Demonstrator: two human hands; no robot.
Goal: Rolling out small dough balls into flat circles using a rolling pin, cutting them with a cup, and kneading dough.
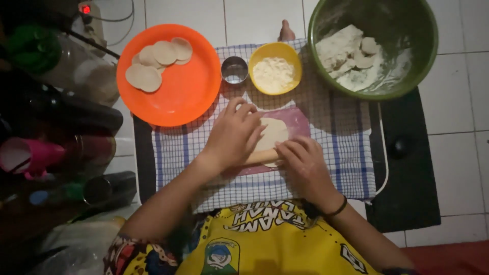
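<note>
I see both hands flat, fingers extended — left hand and right hand pressing what looks like a rolling pin over the dough — gripping nothing.

Orange plate, yellow bowl, blue-checked cloth

Counted: two bowls, one yellow and one green; one orange plate; one metal ring cutter.
</note>
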